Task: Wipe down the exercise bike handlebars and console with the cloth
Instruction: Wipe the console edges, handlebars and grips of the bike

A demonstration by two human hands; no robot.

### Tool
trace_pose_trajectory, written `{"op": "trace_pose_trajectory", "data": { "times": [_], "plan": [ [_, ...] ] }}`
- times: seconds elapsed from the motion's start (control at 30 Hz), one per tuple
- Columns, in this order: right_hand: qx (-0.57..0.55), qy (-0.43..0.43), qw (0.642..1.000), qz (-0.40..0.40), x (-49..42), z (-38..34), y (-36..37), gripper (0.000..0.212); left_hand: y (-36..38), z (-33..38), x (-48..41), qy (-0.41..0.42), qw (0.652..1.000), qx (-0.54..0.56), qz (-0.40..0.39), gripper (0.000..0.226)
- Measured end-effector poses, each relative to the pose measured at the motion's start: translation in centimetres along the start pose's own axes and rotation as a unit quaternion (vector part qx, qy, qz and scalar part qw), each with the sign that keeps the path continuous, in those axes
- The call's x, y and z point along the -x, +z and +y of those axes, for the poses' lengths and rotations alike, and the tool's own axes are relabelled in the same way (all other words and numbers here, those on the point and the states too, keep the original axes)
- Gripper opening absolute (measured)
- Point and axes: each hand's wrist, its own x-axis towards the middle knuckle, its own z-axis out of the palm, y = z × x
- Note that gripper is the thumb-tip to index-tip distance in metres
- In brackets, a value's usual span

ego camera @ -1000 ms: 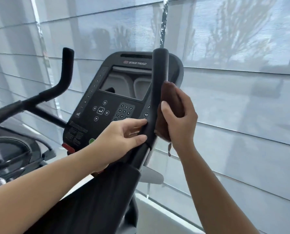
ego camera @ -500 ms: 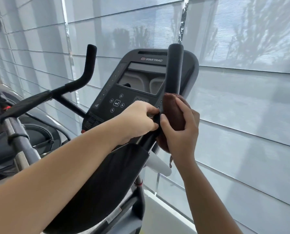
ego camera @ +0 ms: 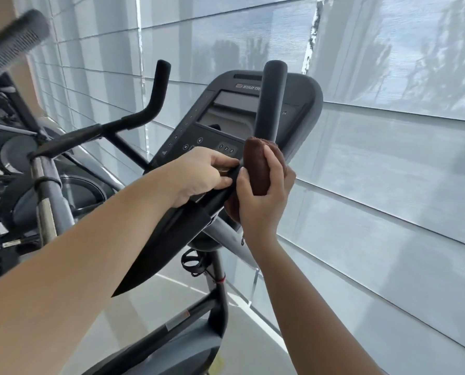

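Both forearms run in from the bottom edge, cut off there, and the left one covers much of the handlebar's lower run. Under them the bike's frame post (ego camera: 220, 288) drops away, its base hard to make out. The left hand (ego camera: 199, 174) has its fingers curled round the right handlebar (ego camera: 270, 104) at its bend; a brownish sliver shows between those fingers, too small to identify. Just beside it, the right hand (ego camera: 264, 201) clasps the brown cloth (ego camera: 257, 169), bunched against the bar's right side. Its fingers wrap over the cloth, so only the top bulge and a lower fold show. The handlebar's upright crosses the console (ego camera: 226, 117), hiding part of the screen and brand name; the left hand hides part of the keypad. The left handlebar (ego camera: 155, 104) stands apart, untouched. Behind hang pale blinds (ego camera: 388, 185), with dim tree shapes showing through. A neighbouring machine (ego camera: 44, 185) sits at far left, its nearest grip blurred.
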Motion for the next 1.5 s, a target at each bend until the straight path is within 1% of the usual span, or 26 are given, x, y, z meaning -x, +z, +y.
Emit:
{"op": "trace_pose_trajectory", "data": {
  "times": [0.13,0.2,0.33,0.4,0.5,0.57,0.6,0.67,0.73,0.87,0.97,1.07,1.1,1.2,1.3,1.37,1.43,1.5],
  "plan": [
    [0.005,0.002,1.0,-0.031,0.0,0.2,-0.6,0.048,0.5,0.5,0.6,-0.009,1.0,-0.022,0.018,0.04],
    [0.005,0.003,0.998,-0.063,-0.3,0.4,-1.3,0.048,0.7,0.6,0.7,-0.014,0.999,-0.037,0.032,0.04],
    [-0.018,-0.032,0.991,-0.127,-2.3,1.6,-3.6,0.047,1.4,0.9,0.9,-0.024,0.997,-0.037,0.058,0.041],
    [-0.04,-0.046,0.99,-0.129,-4.0,2.1,-4.5,0.047,1.9,1.0,0.8,-0.031,0.996,-0.038,0.078,0.04],
    [-0.069,-0.052,0.992,-0.09,-8.6,2.3,-4.7,0.046,2.6,1.4,0.2,-0.025,0.992,-0.038,0.12,0.036],
    [-0.09,-0.073,0.991,-0.07,-12.5,1.8,-4.0,0.046,3.2,1.8,-0.5,-0.007,0.99,-0.039,0.135,0.036],
    [-0.097,-0.091,0.989,-0.071,-14.2,1.4,-3.3,0.045,3.6,1.9,-1.0,0.004,0.989,-0.042,0.144,0.037],
    [-0.113,-0.108,0.982,-0.105,-16.5,0.9,-2.0,0.046,4.2,2.0,-1.8,0.019,0.985,-0.05,0.165,0.041],
    [-0.142,-0.094,0.976,-0.138,-16.4,1.1,-1.2,0.046,4.7,1.6,-2.3,0.021,0.98,-0.053,0.19,0.043],
    [-0.175,-0.104,0.969,-0.136,-11.1,4.8,-1.9,0.047,5.3,0.7,-2.4,0.038,0.973,-0.029,0.224,0.039],
    [-0.2,-0.083,0.964,-0.155,-7.0,7.1,-2.9,0.046,5.6,0.7,-2.4,0.047,0.97,-0.028,0.236,0.04],
    [-0.21,-0.097,0.956,-0.18,-7.7,7.6,-3.6,0.044,5.5,0.6,-2.4,0.042,0.967,-0.053,0.244,0.04],
    [-0.218,-0.096,0.954,-0.181,-9.0,7.2,-3.6,0.044,5.5,0.5,-2.3,0.039,0.967,-0.058,0.246,0.04],
    [-0.251,-0.072,0.954,-0.149,-14.0,4.8,-2.3,0.045,5.5,0.5,-2.2,0.034,0.967,-0.046,0.247,0.039],
    [-0.269,-0.057,0.95,-0.149,-16.6,2.9,-0.6,0.045,5.5,0.6,-2.2,0.032,0.968,-0.024,0.248,0.04],
    [-0.273,-0.048,0.951,-0.134,-15.3,3.7,-0.5,0.045,5.5,0.6,-2.3,0.031,0.968,-0.022,0.248,0.04],
    [-0.269,-0.048,0.956,-0.11,-11.7,5.5,-1.0,0.046,5.5,0.5,-2.4,0.03,0.969,-0.012,0.243,0.04],
    [-0.274,-0.023,0.957,-0.09,-7.5,6.5,-1.4,0.045,5.5,0.6,-2.3,0.031,0.97,-0.011,0.241,0.04]
  ]
}}
